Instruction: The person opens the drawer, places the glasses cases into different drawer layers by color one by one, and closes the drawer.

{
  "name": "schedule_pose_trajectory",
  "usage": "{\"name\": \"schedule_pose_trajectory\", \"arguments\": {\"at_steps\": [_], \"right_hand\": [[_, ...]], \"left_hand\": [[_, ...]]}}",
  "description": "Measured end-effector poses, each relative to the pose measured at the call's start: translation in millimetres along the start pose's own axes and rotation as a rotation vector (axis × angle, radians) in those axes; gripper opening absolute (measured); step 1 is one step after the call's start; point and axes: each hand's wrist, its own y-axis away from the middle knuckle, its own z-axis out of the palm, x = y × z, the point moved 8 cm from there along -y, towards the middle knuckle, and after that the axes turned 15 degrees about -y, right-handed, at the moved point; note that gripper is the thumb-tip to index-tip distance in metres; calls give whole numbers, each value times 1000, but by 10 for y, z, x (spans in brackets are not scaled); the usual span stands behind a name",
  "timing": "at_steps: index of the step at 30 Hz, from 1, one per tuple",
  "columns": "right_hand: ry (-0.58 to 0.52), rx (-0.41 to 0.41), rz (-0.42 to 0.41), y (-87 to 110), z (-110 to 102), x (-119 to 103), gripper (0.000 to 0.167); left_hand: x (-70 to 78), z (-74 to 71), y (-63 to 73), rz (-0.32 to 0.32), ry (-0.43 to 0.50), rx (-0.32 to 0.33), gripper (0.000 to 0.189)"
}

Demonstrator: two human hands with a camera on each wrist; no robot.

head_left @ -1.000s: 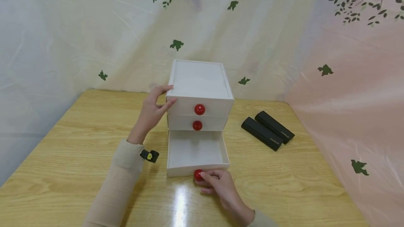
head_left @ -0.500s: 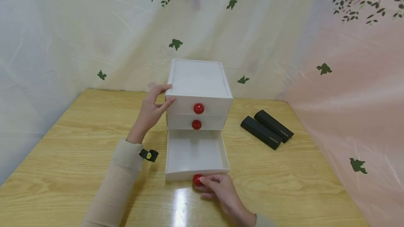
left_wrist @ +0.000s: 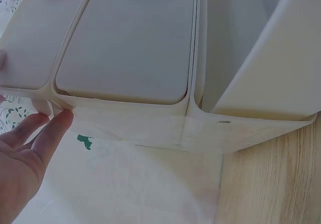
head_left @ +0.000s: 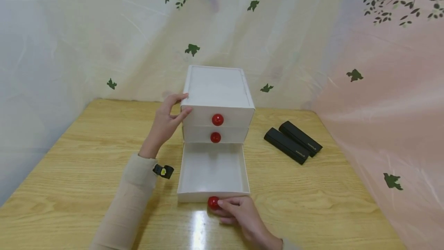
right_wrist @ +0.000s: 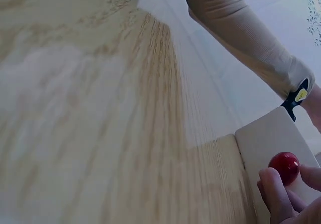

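Note:
A white drawer cabinet (head_left: 218,88) stands mid-table with three drawers, each with a round red knob. Its bottom drawer (head_left: 213,169) is pulled out toward the front, and nothing lies inside. My right hand (head_left: 243,215) pinches the bottom red knob (head_left: 213,203) between thumb and fingers, which the right wrist view also shows. My left hand (head_left: 164,120) rests on the cabinet's upper left front corner, thumb at the front and fingers by the top edge. In the left wrist view its fingers (left_wrist: 55,133) touch the side wall. The upper two drawers are closed.
Two flat black cases (head_left: 288,146) with small lettering lie side by side to the right of the cabinet. The wooden table (head_left: 333,203) meets a pale curtain (head_left: 145,49) with leaf prints behind it and at the sides.
The bottom drawer has slid further out toward the front and a little left, with my right hand holding its knob. My left hand has stayed on the cabinet.

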Motion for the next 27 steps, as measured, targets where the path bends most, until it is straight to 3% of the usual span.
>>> {"name": "schedule_pose_trajectory", "arguments": {"at_steps": [6, 12, 16, 21, 27], "right_hand": [[103, -49, 77, 34, -232, -99, 36], [255, -189, 149, 38, -470, -218, 38], [365, -258, 139, -11, -623, -344, 38], [541, -207, 17, -97, -815, -619, 38], [891, 68, -290, -187, -1042, -1111, 24]], "left_hand": [[-1, 18, -4, -4, 3, -3, 42], [-24, 18, -1, -10, 4, -5, 42], [-31, 2, 8, -13, 0, -6, 42], [-30, -2, 12, -7, -7, 0, 41], [-16, 5, 9, -1, -12, 8, 42]]}}
